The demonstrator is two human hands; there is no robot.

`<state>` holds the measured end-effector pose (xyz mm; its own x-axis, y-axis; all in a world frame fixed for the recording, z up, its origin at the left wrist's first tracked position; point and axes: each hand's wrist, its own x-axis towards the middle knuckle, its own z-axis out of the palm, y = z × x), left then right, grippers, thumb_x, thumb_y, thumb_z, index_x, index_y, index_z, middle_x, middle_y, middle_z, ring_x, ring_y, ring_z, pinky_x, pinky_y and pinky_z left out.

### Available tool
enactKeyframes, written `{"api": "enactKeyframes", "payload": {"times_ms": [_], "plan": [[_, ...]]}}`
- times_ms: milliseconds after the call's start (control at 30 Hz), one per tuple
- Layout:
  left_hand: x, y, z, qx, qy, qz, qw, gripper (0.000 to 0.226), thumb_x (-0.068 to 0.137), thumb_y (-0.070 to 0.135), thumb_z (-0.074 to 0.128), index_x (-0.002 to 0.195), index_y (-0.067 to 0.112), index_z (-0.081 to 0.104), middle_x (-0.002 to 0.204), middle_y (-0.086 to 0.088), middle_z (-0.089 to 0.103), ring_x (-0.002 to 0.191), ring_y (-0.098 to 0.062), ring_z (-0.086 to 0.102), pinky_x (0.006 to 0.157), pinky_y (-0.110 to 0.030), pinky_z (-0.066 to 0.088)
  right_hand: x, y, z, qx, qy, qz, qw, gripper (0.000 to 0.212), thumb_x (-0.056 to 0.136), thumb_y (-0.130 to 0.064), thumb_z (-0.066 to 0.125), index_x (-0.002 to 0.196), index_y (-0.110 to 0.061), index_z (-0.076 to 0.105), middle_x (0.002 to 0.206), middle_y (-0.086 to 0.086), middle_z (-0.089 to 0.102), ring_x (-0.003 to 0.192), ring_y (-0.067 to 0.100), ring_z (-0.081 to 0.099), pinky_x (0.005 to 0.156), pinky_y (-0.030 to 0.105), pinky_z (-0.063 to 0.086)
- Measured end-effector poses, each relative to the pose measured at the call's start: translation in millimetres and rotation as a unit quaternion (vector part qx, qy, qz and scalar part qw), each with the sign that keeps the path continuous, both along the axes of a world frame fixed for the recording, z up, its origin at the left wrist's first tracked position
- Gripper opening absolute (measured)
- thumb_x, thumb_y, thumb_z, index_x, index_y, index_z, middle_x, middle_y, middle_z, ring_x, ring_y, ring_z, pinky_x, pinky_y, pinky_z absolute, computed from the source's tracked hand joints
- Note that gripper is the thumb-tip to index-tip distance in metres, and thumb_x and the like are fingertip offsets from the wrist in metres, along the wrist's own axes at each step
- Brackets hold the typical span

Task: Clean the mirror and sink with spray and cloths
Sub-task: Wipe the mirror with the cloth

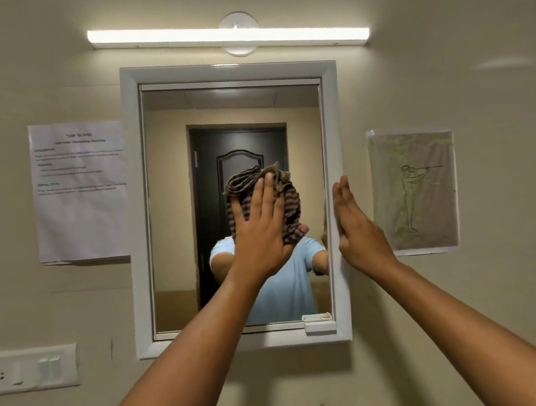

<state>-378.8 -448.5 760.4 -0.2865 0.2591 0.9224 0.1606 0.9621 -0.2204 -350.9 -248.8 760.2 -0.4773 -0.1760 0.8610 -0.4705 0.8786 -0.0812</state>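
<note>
A white-framed mirror (172,209) hangs on the wall in front of me. My left hand (260,232) presses a striped brown cloth (289,207) flat against the glass near its middle, fingers straight and spread. My right hand (354,225) lies flat with straight fingers against the right side of the mirror frame (330,135). The glass reflects a person in a light blue shirt and a dark door. No sink or spray bottle is in view.
A lit tube light (226,36) runs above the mirror. A printed sheet (80,190) is taped to the wall at left, a drawing (413,191) at right. A socket and switch plate (31,368) sits lower left. A small white latch (319,323) is at the frame's bottom right.
</note>
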Motion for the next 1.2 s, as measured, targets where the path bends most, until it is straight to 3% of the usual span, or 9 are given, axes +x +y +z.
{"api": "enactKeyframes", "payload": {"times_ms": [233, 367, 533, 667, 867, 1200], "plan": [[-3.3, 54.7, -4.2, -0.088, 0.005, -0.020, 0.996, 0.072, 0.097, 0.057, 0.027, 0.155, 0.014, 0.028, 0.166, -0.010, 0.003, 0.153, -0.026, 0.000, 0.117, -0.062, 0.007, 7.3, 13.6, -11.5, 0.021, -0.013, 0.024, 0.999, 0.095, 0.089, 0.004, 0.048, 0.152, -0.032, -0.012, 0.158, -0.021, -0.017, 0.054, 0.009, 0.048, 0.052, 0.029, 0.052], [-0.9, 57.6, -17.7, -0.088, -0.005, -0.023, 0.996, 0.077, 0.098, 0.062, 0.023, 0.156, 0.012, 0.022, 0.166, -0.011, 0.003, 0.153, -0.027, 0.000, 0.118, -0.061, 0.007, 7.3, 16.6, -17.1, 0.022, -0.017, 0.027, 0.999, 0.092, 0.090, -0.002, 0.050, 0.152, -0.032, -0.010, 0.158, -0.022, -0.018, 0.059, 0.012, 0.053, 0.057, 0.031, 0.055], [3.5, 56.0, -49.7, -0.099, -0.021, -0.033, 0.994, 0.080, 0.097, 0.064, 0.024, 0.155, 0.009, 0.026, 0.166, -0.011, 0.005, 0.153, -0.026, 0.002, 0.117, -0.062, 0.010, 7.1, 17.3, -18.6, 0.025, -0.022, 0.032, 0.999, 0.088, 0.091, -0.009, 0.050, 0.153, -0.031, -0.010, 0.158, -0.020, -0.019, 0.080, 0.014, 0.058, 0.065, 0.032, 0.055], [3.9, 48.1, -54.5, -0.125, -0.029, -0.032, 0.991, 0.084, 0.095, 0.067, 0.026, 0.157, 0.010, 0.018, 0.166, -0.009, 0.004, 0.153, -0.025, 0.003, 0.117, -0.063, 0.008, 7.3, 13.7, -20.9, 0.020, -0.009, 0.026, 0.999, 0.086, 0.092, -0.006, 0.044, 0.151, -0.032, -0.013, 0.158, -0.018, -0.019, 0.074, 0.014, 0.054, 0.059, 0.033, 0.054], [5.1, 18.1, -37.5, -0.108, -0.025, -0.030, 0.993, 0.083, 0.095, 0.065, 0.035, 0.157, 0.013, 0.017, 0.166, -0.007, 0.005, 0.153, -0.024, 0.002, 0.117, -0.062, 0.009, 3.4, 5.0, -26.4, 0.014, -0.002, -0.007, 1.000, 0.099, 0.082, 0.012, 0.044, 0.152, -0.028, -0.013, 0.159, -0.015, -0.020, 0.047, 0.014, 0.043, 0.043, 0.024, 0.043], [7.5, -89.7, -29.0, -0.045, -0.025, 0.049, 0.997, 0.084, 0.095, 0.069, 0.029, 0.157, 0.017, 0.007, 0.166, -0.009, 0.002, 0.153, -0.024, -0.006, 0.119, -0.061, 0.004, -0.8, -8.6, -34.3, -0.024, 0.020, -0.022, 0.999, 0.106, 0.077, 0.018, 0.048, 0.153, -0.026, -0.011, 0.160, -0.011, -0.016, 0.049, 0.017, 0.044, 0.040, 0.026, 0.039]]}}
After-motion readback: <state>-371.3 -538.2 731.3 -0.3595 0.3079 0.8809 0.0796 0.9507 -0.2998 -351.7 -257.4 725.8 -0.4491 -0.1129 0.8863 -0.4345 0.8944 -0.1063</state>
